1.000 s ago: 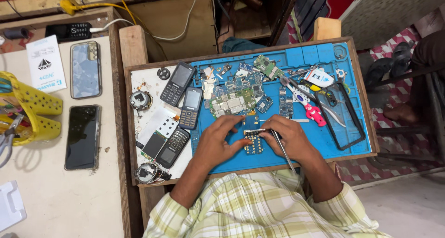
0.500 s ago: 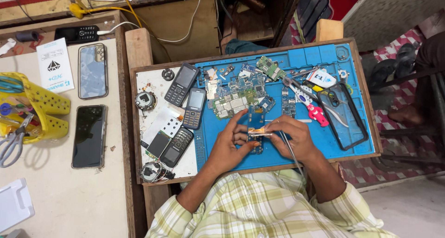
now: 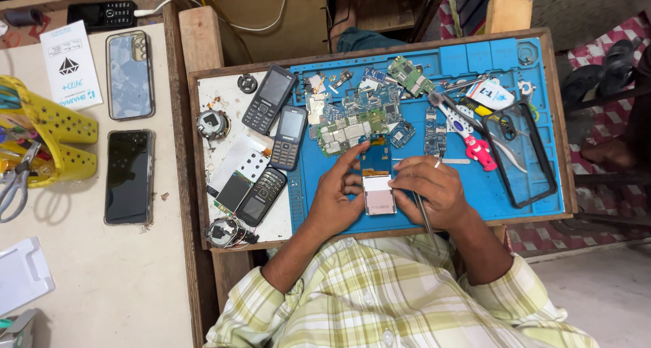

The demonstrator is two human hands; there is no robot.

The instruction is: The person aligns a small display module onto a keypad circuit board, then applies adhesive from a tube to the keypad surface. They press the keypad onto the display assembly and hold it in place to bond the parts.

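Two bare hands meet over a blue work mat [image 3: 475,185] that lies on a wooden tray [image 3: 203,151]. The left hand [image 3: 337,197] curls around the left edge of a small opened phone body [image 3: 377,178], its forefinger stretched up along the part's upper corner and its other fingers bent in against the side, so the grip is partly closed on the piece. The right hand [image 3: 431,188] lies against the right edge of the same piece, fingers folded inward, and it also pinches a thin metal tool [image 3: 425,216] whose shaft runs down past the wrist toward the plaid shirt [image 3: 393,294]. The phone body rests on the mat between both hands, near the tray's front edge, showing a dark upper half and a pale lower panel. Just above it lies a scatter of green circuit boards [image 3: 349,131]. To the left, on the white part of the tray, sit three keypad phones [image 3: 269,98], close together, with a round speaker part [image 3: 213,125] beside them. To the right of the hands lie pink-handled pliers [image 3: 475,144] and a clear phone case [image 3: 522,151]. On the pale table [image 3: 102,273] left of the tray, well apart from the hands, two smartphones [image 3: 129,177] lie flat beside a yellow perforated basket [image 3: 51,131].
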